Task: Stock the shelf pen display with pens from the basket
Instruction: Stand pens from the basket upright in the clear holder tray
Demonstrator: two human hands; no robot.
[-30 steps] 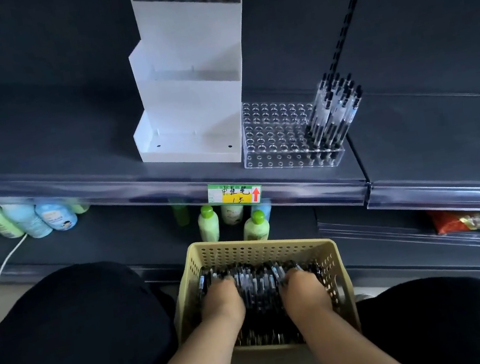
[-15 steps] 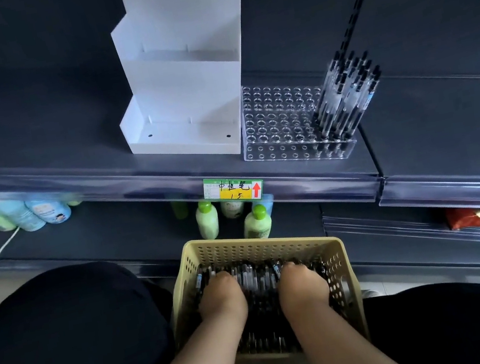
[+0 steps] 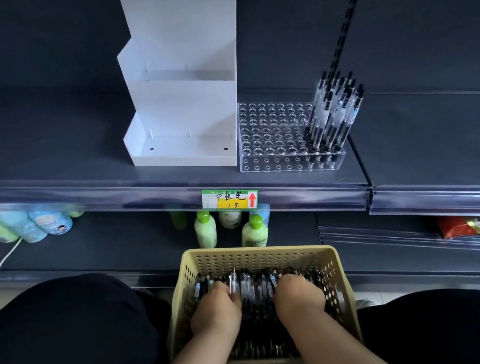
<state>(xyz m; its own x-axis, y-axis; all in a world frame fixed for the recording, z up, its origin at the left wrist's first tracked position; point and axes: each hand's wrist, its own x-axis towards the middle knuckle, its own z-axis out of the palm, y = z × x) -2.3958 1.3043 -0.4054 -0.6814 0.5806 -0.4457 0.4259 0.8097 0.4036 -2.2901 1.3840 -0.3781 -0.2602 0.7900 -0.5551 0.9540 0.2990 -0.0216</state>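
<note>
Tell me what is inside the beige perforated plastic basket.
A heap of clear-barrelled black pens fills the basket. The left hand and right hand dig into it, both curled round pens. The heap and hands cover the basket's floor and the fingertips.

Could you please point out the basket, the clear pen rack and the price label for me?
basket [image 3: 260,256], head view, on the perforated far wall.
clear pen rack [image 3: 271,132], head view, on the empty holes of its top plate.
price label [image 3: 231,205], head view, on its yellow patch.
</note>
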